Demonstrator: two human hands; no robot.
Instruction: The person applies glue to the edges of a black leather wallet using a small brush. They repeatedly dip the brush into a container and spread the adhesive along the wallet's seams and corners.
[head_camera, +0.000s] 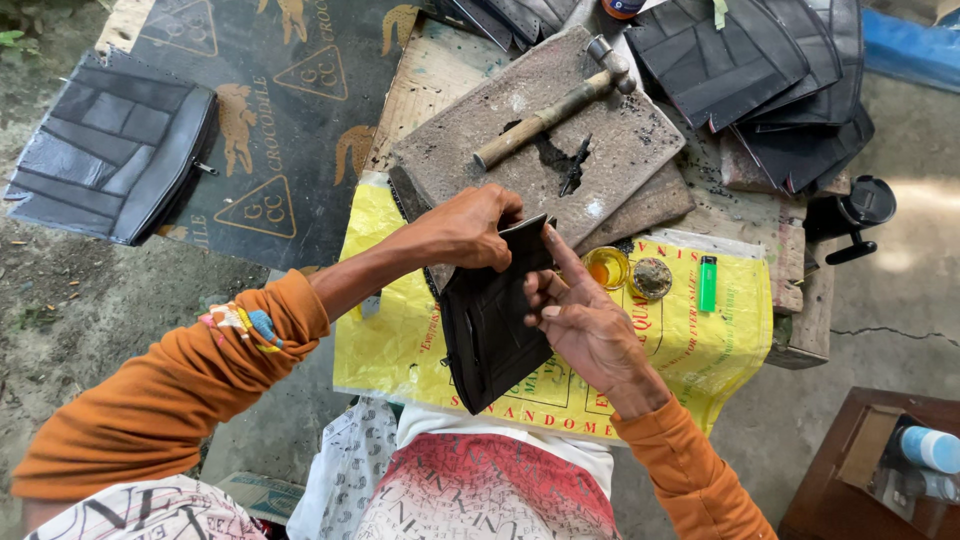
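1. At the far left, a finished black pouch (110, 145) of stitched panels lies flat on a dark printed sheet (290, 120), well apart from both hands.

2. The left hand (468, 228) is clenched on the upper edge of the black pouch piece (492, 320), with the fingers curled over its top corner. The piece stands almost upright between the two hands, above the yellow plastic sheet (400, 330) on the surface.

3. The step in hand seems to be gluing or pressing an edge of this piece. The left hand keeps it steady, and I judge that the next move calls for a firm hold and careful pressure along the seam.

4. The piece looks dark, flexible and made of sewn panels, with a zipper line near its lower left edge.

5. The right hand (590, 325) holds nothing. It is released, the palm is open, and the forefinger is stretched up and touches the right edge of the piece.

6. Just right of the hands stand a small tin of amber glue (607, 268), a round lid (652, 278) and a green lighter (707, 283).

7. Above them, a hammer (555, 105) rests on a grey stone slab (620, 150). More black panels (760, 70) are stacked at the upper right.
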